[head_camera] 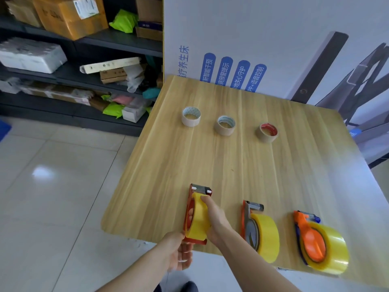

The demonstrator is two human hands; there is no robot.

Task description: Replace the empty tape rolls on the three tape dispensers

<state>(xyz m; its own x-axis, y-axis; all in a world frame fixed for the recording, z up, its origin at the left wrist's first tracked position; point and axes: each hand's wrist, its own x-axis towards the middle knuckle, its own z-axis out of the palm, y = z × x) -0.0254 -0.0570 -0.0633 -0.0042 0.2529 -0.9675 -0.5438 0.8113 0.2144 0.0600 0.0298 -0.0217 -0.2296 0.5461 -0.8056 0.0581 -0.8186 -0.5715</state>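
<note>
Left hand point(179, 249) gripping red dispenser point(194, 240), right hand point(216, 220) gripping yellow roll point(199, 218)

A wooden desk point(210, 165) stands on pale floor tiles point(52, 186) between dark shelves point(117, 42) crammed with cardboard boxes point(69, 15) and a printed white panel point(263, 28).

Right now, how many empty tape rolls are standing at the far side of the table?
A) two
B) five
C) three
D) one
C: three bare cardboard rolls stand in a row on the wooden table: a white core, a blue-lined core and a red-lined core.
</note>
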